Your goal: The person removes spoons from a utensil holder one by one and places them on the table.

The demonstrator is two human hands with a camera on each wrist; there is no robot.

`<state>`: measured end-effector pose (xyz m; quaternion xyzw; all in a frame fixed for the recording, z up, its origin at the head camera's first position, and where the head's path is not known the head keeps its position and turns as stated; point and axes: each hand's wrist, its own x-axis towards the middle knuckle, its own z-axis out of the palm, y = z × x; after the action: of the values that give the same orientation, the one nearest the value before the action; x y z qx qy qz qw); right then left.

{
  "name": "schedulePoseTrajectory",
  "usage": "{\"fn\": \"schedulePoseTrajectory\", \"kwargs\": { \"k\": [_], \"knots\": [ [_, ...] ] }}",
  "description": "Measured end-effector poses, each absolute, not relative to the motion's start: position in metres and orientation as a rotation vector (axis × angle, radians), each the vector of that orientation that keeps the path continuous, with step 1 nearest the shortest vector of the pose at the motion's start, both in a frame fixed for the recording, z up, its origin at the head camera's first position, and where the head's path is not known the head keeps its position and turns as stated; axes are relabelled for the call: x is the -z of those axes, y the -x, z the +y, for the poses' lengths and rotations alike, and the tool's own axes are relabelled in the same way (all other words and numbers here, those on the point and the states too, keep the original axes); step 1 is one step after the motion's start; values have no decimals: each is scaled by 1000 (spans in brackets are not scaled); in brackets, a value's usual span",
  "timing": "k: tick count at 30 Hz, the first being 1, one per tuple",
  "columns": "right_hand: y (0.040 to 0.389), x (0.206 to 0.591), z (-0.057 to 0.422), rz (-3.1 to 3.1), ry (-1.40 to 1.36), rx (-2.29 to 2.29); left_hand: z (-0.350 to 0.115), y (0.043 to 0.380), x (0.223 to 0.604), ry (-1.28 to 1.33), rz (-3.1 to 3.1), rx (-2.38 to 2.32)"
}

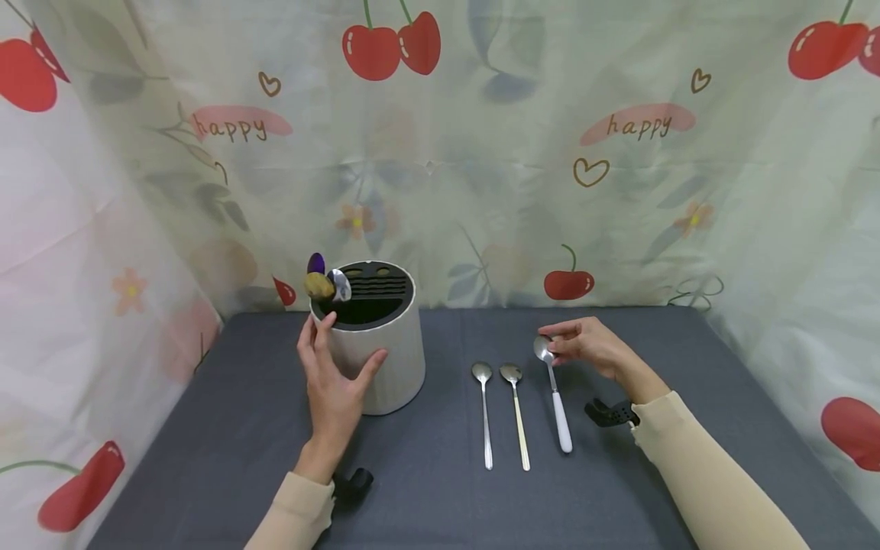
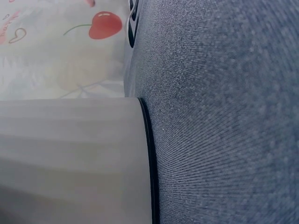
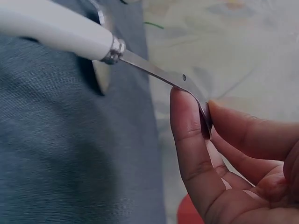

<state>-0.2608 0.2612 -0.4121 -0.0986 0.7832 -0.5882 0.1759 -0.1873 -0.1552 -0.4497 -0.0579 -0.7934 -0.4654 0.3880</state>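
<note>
On the left stands a white round utensil holder (image 1: 395, 367) with a black slotted top; a purple, a gold and a silver spoon head (image 1: 341, 285) stick up from its left side. My left hand (image 1: 333, 386) rests on the holder's near left side, fingers up at the rim and thumb spread across the wall. In the right wrist view, my right hand (image 3: 233, 163) pinches the bowl of a white-handled spoon (image 3: 65, 30) between thumb and fingers. In the head view that spoon's handle points toward me. Left of it lie a silver spoon (image 1: 486, 420) and a cream-handled spoon (image 1: 519, 420), bowls away from me.
A dark grey cloth (image 1: 440, 496) covers the table. Behind it hangs a pale curtain (image 1: 440, 206) printed with cherries, which also closes in both sides. Black wrist straps (image 1: 610, 412) sit at my cuffs.
</note>
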Motion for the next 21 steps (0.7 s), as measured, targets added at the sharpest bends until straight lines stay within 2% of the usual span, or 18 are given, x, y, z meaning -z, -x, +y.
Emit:
{"fn": "schedulePoseTrajectory", "kwargs": {
  "k": [12, 21],
  "knots": [
    [263, 451, 263, 2077, 145, 1719, -155, 188, 450, 149, -2016, 1176],
    [262, 461, 261, 2049, 99, 1734, -155, 187, 450, 146, -2024, 1176]
  ]
}}
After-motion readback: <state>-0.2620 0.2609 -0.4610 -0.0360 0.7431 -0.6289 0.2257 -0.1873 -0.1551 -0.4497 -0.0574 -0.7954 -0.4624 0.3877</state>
